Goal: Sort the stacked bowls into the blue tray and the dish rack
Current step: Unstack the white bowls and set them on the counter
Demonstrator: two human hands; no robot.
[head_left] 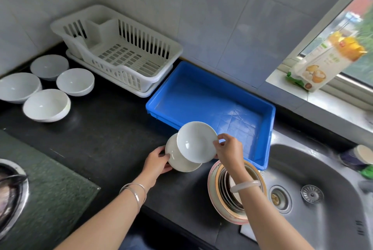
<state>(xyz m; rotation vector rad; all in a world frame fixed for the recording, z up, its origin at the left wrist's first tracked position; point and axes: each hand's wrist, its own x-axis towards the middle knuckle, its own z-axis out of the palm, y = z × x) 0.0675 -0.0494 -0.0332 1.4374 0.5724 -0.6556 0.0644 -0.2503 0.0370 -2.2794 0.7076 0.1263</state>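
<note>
The upper white dish (196,141) is pinched at its rim in the right hand's (230,150) grip, tilted over the lower dish (178,158) held by the left hand (156,161). Lift clear, then carry it just beyond into the blue tray (212,96); the dish rack (119,48) stands farther off left.

Home kitchen: sink (314,195), stove (12,189), dish rack (121,48).

**Two bowls in hand over counter**

Right hand (229,150) pinches the rim of a tilted white bowl (195,141). Left hand (157,161) grips a second bowl (178,162) beneath it. Blue tray (270,120) and white dish rack (121,28) hold nothing.
</note>
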